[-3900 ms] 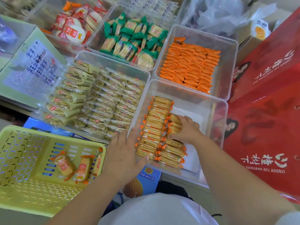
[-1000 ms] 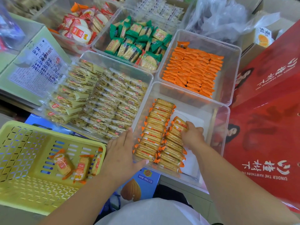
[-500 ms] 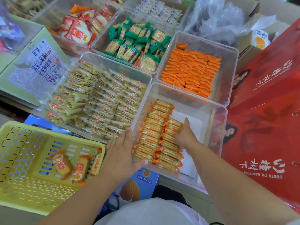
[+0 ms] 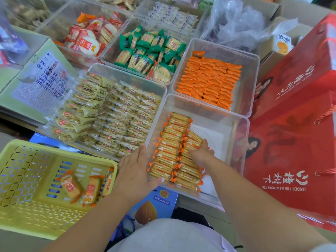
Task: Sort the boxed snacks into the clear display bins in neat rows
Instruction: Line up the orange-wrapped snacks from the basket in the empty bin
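Since a second earlier, the right hand [image 4: 200, 155] had shifted from the far end of the shorter row to lie across its middle, while the left hand [image 4: 134, 171] had barely altered. The right hand lay inside the clear bin [image 4: 216, 139], fingers bent down over the packet tops; whether it gripped a packet or only pressed the row level could not be determined. The left hand held nothing: straight fingers lay flat against the outside of the bin's left wall, thumb on the near wall, apparently steadying the near-left corner. Within the bin, the first row [image 4: 171, 146] ran along the left wall, and the second row [image 4: 189, 166] touched it on the right but stopped short of its far end. Both rows had their long axis running away from the person, each packet standing on edge and crosswise. Bare floor remained beyond and to the right of the second row. Loose packets [image 4: 91, 190] of the same orange-ended kind lay in the yellow basket [image 4: 36, 206], just beside the left hand on its left and well apart from the right hand. In my judgement the left hand was better placed to fetch them, and they would need turning crosswise to extend the second row.
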`<action>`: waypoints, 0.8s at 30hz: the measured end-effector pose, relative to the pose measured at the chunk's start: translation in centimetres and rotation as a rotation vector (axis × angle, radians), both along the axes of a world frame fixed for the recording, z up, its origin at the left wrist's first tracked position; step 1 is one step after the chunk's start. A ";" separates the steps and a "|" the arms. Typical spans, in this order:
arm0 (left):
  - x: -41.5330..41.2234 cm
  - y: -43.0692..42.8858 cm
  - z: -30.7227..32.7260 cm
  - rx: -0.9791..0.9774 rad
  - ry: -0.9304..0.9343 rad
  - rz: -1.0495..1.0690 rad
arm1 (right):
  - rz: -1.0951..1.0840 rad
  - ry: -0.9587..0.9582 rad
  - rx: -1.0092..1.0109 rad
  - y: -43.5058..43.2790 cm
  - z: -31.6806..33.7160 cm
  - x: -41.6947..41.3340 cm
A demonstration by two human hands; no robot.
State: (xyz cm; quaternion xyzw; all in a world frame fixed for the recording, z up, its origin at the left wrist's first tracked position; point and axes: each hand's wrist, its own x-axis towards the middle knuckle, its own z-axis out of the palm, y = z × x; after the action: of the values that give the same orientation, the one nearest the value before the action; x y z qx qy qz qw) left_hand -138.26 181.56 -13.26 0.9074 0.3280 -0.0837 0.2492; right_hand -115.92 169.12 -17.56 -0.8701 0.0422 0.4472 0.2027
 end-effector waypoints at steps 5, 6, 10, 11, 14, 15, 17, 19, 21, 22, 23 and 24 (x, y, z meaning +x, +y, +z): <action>0.1 -0.1 0.2 0.002 -0.008 0.006 | 0.054 -0.078 0.093 -0.7 -0.8 -0.6; 0.1 -0.1 0.2 0.007 -0.009 0.004 | 0.089 -0.087 0.076 -1.0 -0.8 -0.6; 0.0 -0.3 0.4 0.026 -0.011 -0.002 | 0.345 -0.299 -0.040 -1.9 -0.6 0.9; 0.0 -0.3 0.5 0.034 -0.014 -0.006 | 0.386 -0.342 -0.020 -1.9 -0.5 1.4; 0.0 -0.3 0.6 0.055 -0.005 -0.027 | 0.504 -0.370 0.012 -1.3 -0.3 2.4; 0.1 -0.3 0.6 0.055 -0.001 -0.032 | 0.568 -0.372 -0.024 -0.9 -0.2 2.6; 0.1 -0.2 0.7 0.053 0.004 -0.037 | 0.642 -0.367 -0.079 -0.3 -0.2 2.8; 0.2 -0.2 0.8 0.053 0.008 -0.042 | 0.629 -0.356 -0.064 0.1 -0.4 2.9; 0.2 -0.2 0.8 0.052 0.016 -0.049 | 0.591 -0.316 -0.044 0.4 -0.6 2.9; 0.2 -0.2 0.8 0.050 0.019 -0.053 | 0.577 -0.292 -0.039 0.5 -0.6 2.9; 0.2 -0.2 0.8 0.051 0.017 -0.056 | 0.575 -0.277 -0.040 0.6 -0.5 2.8; 0.2 -0.1 0.8 0.051 0.018 -0.058 | 0.591 -0.279 -0.046 0.7 -0.5 2.7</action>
State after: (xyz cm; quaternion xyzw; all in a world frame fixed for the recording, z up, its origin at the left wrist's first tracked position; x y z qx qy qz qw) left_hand -138.05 181.43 -12.50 0.9218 0.3059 -0.0908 0.2202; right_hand -113.26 169.83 -18.08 -0.9019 -0.2301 0.3623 0.0484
